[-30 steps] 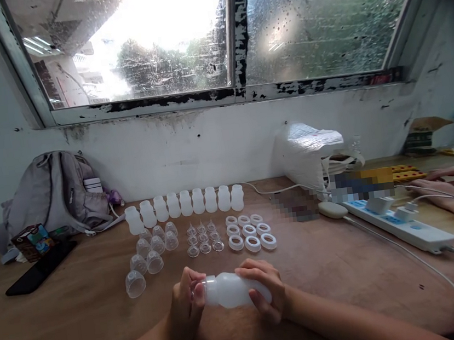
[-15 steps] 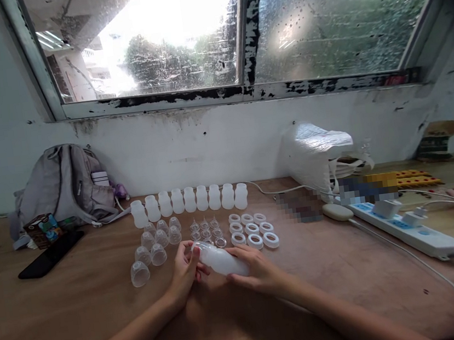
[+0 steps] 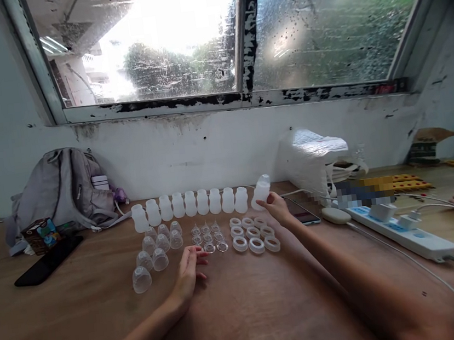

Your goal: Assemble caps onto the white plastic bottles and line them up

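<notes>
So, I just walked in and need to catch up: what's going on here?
The person's right hand holds a frosted white plastic bottle with a clear top, slightly tilted, at the right end of a row of topless frosted bottles. The left hand is open near small clear pointed pieces. Clear plastic domes stand left of those, white plastic rings lie right.

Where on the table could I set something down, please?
Bare tabletop shows between the left forearm and right forearm, and between the black phone and clear domed caps. It is crowded among the caps, clear inserts, white rings and bottle row.
</notes>
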A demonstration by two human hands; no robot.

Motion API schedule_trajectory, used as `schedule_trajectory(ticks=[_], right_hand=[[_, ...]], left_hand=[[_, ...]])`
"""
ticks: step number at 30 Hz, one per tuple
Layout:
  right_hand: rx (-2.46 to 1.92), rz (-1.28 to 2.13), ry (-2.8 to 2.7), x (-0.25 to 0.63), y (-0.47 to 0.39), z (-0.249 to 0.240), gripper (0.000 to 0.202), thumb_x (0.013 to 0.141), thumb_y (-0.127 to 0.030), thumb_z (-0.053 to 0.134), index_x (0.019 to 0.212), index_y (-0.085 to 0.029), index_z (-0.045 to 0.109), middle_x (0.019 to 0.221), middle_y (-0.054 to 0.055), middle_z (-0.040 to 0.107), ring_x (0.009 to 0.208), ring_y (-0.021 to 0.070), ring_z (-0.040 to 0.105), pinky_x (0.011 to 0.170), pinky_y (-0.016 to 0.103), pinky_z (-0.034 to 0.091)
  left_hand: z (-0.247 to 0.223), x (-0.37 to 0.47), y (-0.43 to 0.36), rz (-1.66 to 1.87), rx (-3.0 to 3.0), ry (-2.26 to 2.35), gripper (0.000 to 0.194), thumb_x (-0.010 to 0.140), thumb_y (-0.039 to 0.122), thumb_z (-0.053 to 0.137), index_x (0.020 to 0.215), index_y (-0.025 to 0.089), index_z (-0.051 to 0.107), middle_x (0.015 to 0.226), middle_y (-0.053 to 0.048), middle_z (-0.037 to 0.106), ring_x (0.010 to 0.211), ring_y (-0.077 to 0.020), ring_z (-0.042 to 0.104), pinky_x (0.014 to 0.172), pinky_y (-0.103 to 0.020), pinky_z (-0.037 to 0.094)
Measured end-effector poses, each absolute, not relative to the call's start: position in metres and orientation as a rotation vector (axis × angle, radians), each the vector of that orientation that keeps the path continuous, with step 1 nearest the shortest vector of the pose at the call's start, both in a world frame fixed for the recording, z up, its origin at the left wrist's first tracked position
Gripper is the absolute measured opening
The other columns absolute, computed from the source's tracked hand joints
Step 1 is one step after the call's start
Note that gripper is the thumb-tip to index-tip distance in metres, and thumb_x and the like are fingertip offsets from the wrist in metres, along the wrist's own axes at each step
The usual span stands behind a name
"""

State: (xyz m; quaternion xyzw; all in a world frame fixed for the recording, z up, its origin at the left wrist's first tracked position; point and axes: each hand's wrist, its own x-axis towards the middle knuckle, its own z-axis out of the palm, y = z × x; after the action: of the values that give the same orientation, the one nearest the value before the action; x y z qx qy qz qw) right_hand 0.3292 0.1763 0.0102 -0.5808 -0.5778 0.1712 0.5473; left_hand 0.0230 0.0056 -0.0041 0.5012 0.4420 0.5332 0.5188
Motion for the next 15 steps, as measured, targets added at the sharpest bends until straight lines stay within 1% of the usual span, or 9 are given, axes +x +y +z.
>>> schedule_trajectory(ticks=[4,8,11,13,15], right_hand=[[-1.479,0.371,-1.347,0.337,0.190,-0.013,0.033,0.061,-0.026,0.063,0.089,-0.013,0.054,0.090,0.013,0.063,0.079,0.0230,0.060,0.072,0.037,0.045],[-1.543,0.332,-1.356,0.336,0.196,-0.018,0.035,0.060,-0.027,0.064,0.090,-0.013,0.054,0.091,0.013,0.063,0.082,0.0235,0.059,0.075,0.037,0.043],[-1.562,0.292,-1.365,0.336,0.194,-0.016,0.044,0.056,-0.028,0.067,0.095,-0.013,0.052,0.093,0.013,0.062,0.083,0.0236,0.058,0.074,0.035,0.043],[-1.569,0.230,-1.349,0.335,0.188,-0.013,0.053,0.054,-0.029,0.068,0.100,-0.012,0.049,0.098,0.015,0.059,0.088,0.0250,0.056,0.076,0.036,0.042],[-1.566,0.135,-1.315,0.332,0.178,-0.007,0.055,0.058,-0.031,0.065,0.105,-0.010,0.045,0.105,0.017,0.054,0.094,0.0261,0.052,0.079,0.038,0.039]], left_hand=[[-0.004,0.022,0.005,1.325,1.246,1.096,0.034,0.081,0.048,0.036,0.088,0.016,0.048,0.089,-0.007,0.056,0.082,-0.0165,0.053,0.053,-0.021,0.045],[-0.002,0.022,0.003,1.352,1.288,1.090,0.031,0.083,0.044,0.034,0.085,0.017,0.048,0.084,-0.005,0.054,0.080,-0.0161,0.052,0.054,-0.022,0.044],[-0.001,0.021,0.002,1.335,1.371,1.126,0.028,0.084,0.042,0.034,0.085,0.018,0.048,0.085,-0.005,0.054,0.083,-0.0172,0.051,0.057,-0.023,0.044],[0.001,0.019,0.002,1.320,1.518,1.188,0.024,0.082,0.039,0.038,0.085,0.018,0.050,0.086,-0.005,0.054,0.084,-0.0179,0.051,0.061,-0.025,0.043],[0.004,0.016,0.004,1.286,1.712,1.268,0.019,0.080,0.035,0.044,0.081,0.018,0.052,0.084,-0.004,0.055,0.081,-0.0184,0.050,0.065,-0.028,0.041]])
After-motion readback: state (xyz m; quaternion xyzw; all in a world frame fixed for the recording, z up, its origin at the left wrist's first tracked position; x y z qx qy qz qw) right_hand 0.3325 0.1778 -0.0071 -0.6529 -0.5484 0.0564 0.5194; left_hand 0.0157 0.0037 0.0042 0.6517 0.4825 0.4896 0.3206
